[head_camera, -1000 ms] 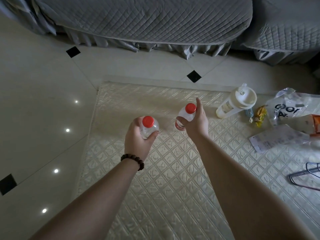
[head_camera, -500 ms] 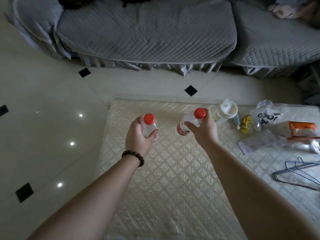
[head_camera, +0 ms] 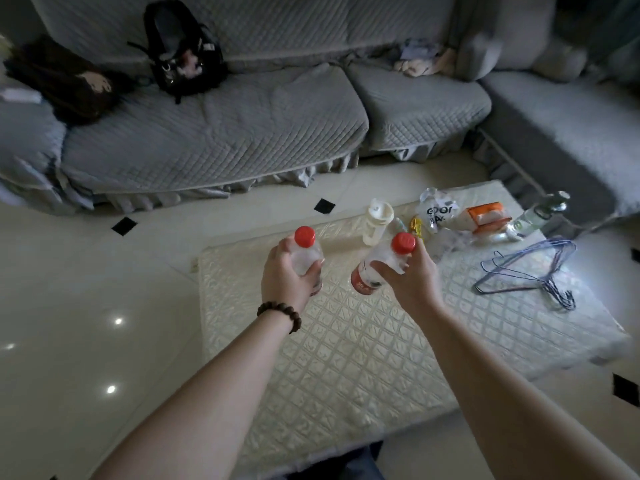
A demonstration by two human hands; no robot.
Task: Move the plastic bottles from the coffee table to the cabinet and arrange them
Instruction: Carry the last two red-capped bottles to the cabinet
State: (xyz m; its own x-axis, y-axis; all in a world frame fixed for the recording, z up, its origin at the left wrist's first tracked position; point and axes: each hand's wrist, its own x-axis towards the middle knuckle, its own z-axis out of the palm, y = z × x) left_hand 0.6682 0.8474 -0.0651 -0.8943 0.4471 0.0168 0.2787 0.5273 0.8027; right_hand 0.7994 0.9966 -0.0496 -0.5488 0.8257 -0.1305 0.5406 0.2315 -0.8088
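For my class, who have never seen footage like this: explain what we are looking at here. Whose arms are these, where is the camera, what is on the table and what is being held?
There is no machine here. A person wears a wide-angle camera on the head, looking forward and down, so the two bare arms are their own. The left hand, with a bead bracelet on the wrist, holds one clear red-capped bottle. The right hand holds a second red-capped bottle, tilted. Both are above the coffee table, which has a quilted cream cover. Left on it at the far end are a white bottle, a printed plastic bag, an orange packet, a clear bottle and wire hangers. Behind stands a grey sofa with a black bag.
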